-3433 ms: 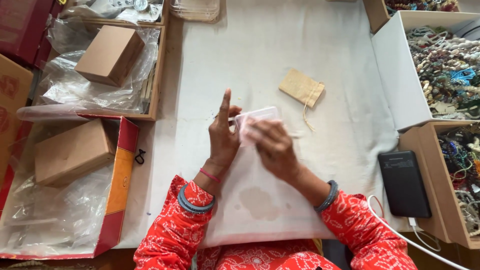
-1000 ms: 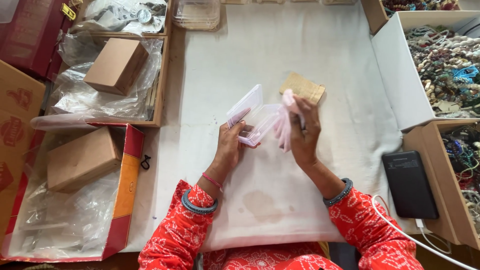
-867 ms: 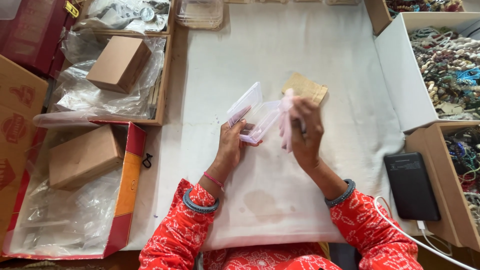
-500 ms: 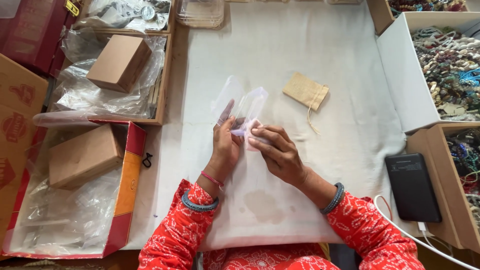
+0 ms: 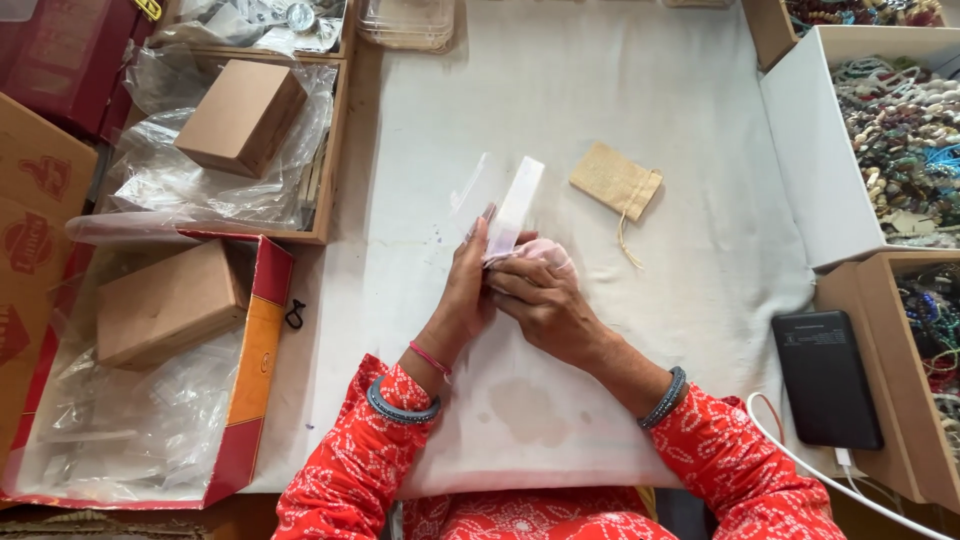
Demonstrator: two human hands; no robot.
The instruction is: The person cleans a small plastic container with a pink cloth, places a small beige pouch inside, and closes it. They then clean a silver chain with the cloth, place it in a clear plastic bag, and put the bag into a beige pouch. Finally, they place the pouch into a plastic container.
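A small clear plastic box point(image 5: 505, 205) with a hinged lid stands open above the white cloth point(image 5: 560, 120). My left hand point(image 5: 470, 290) holds the box from the left, fingers along its side. My right hand point(image 5: 545, 300) presses a pale pink cloth piece point(image 5: 530, 252) against the box's lower edge. A tan drawstring pouch point(image 5: 615, 180) lies on the cloth, a little to the right of both hands.
Brown cardboard boxes point(image 5: 240, 115) point(image 5: 165, 300) sit in plastic-lined trays at left. A white box point(image 5: 800, 140) holds several beaded bracelets at right. A black power bank point(image 5: 825, 380) with a white cable lies at lower right. Stacked clear boxes point(image 5: 405, 20) are at the top.
My right hand brought the pink cloth from up beside the pouch down to the box, and the left hand tilted the open box more upright.
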